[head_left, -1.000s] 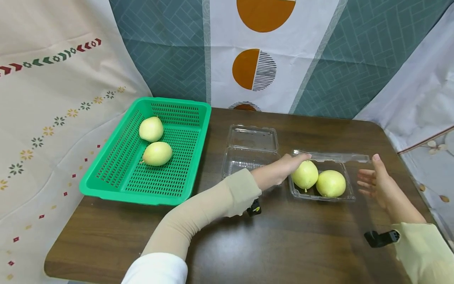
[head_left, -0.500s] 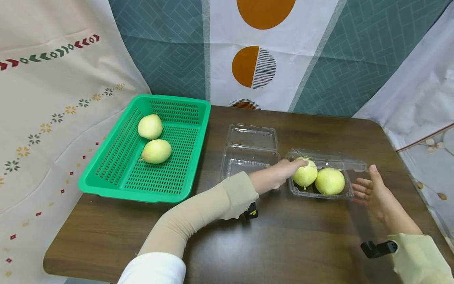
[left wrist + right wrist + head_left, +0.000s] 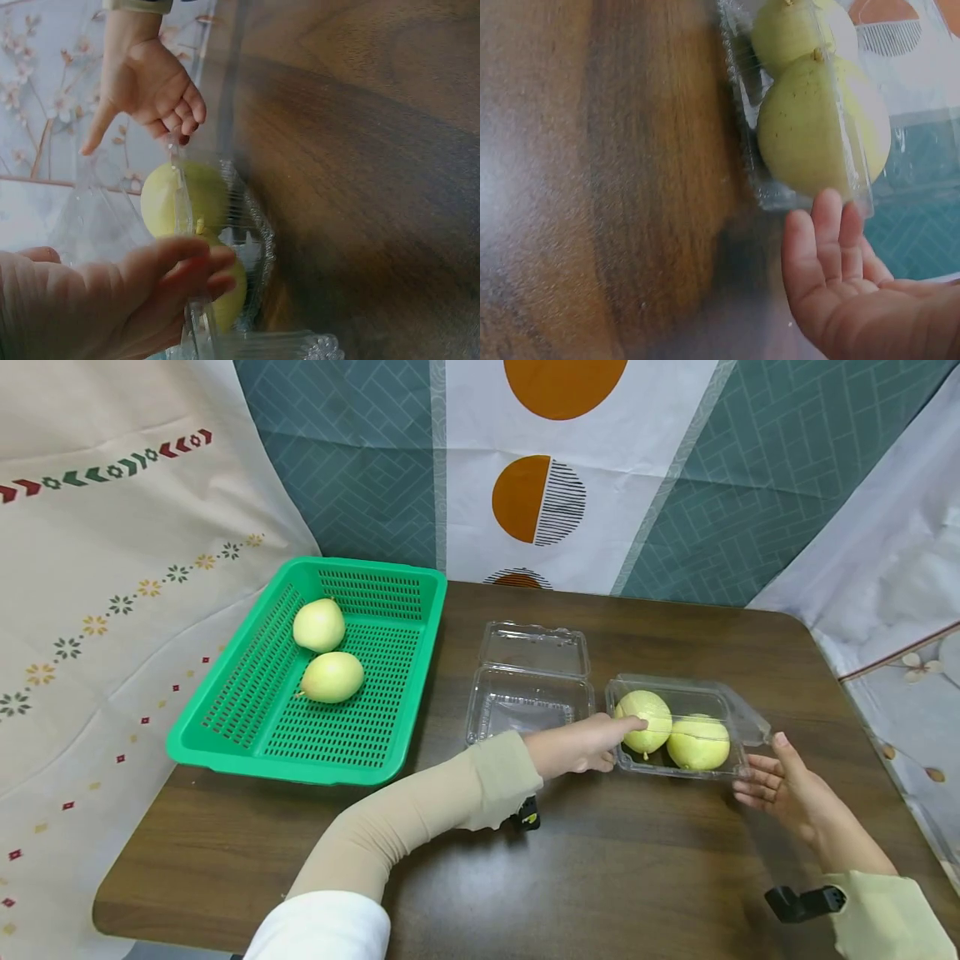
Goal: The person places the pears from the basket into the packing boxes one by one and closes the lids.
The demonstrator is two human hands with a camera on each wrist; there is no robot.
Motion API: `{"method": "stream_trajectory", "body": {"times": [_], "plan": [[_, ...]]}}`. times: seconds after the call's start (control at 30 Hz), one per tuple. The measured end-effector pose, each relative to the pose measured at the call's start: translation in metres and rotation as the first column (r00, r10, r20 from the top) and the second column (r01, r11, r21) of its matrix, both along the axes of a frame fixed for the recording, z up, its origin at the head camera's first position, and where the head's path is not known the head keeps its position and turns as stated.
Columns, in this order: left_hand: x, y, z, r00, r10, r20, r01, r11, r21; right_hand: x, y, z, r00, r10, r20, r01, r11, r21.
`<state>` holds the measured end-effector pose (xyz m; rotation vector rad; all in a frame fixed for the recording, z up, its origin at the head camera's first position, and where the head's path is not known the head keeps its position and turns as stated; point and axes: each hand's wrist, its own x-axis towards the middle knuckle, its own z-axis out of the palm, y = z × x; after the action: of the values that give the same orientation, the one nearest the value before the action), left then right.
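Observation:
Two yellow-green pears (image 3: pixel 643 722) lie in a clear plastic box (image 3: pixel 675 768), beneath its partly lowered hinged lid (image 3: pixel 693 693). My left hand (image 3: pixel 581 745) holds the lid's left end: the thumb lies over its front edge and the bent fingers sit lower, by the box's left side. At the other end is my right hand (image 3: pixel 798 793), its thumb raised near the lid's drooping right corner. Its fairly straight fingers reach the box's right side, as the right wrist view shows beside the nearer pear (image 3: pixel 814 131). The left wrist view partly hides the pears behind the left hand.
A second clear plastic box (image 3: pixel 528 693) stands open just left of the first, partly behind the left hand. On the left, a green basket (image 3: pixel 408 710) holds two more pears (image 3: pixel 332 677). All stand on a brown wooden table (image 3: pixel 600 877), with patterned cloth behind.
The lid has come down and forward over the pears, from nearly edge-on to tilted above them. Both hands have lowered with it, and the right fingers have moved in to the box's side.

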<state>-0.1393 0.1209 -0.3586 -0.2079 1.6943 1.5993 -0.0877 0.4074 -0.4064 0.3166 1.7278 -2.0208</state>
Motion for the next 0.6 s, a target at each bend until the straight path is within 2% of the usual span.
{"method": "stream_trajectory", "body": {"times": [0.17, 0.3, 0.4, 0.6], "plan": [[0.006, 0.0, -0.002, 0.999, -0.038, 0.036, 0.039, 0.999, -0.029, 0.004, 0.002, -0.006, 0.999, -0.024, -0.023, 0.022, 0.996, -0.092], [0.011, -0.001, -0.004, 0.998, -0.028, 0.051, 0.03, 0.999, -0.027, 0.005, 0.005, -0.011, 0.998, -0.033, -0.05, 0.022, 0.977, -0.213], [0.013, -0.003, -0.007, 0.999, -0.027, 0.047, 0.028, 1.0, -0.014, 0.007, 0.006, -0.015, 0.997, -0.028, -0.078, 0.006, 0.963, -0.271], [0.015, -0.008, -0.014, 0.997, -0.081, 0.001, 0.081, 0.997, -0.019, 0.009, 0.002, -0.021, 0.99, -0.043, -0.137, -0.005, 0.942, -0.334]]}}
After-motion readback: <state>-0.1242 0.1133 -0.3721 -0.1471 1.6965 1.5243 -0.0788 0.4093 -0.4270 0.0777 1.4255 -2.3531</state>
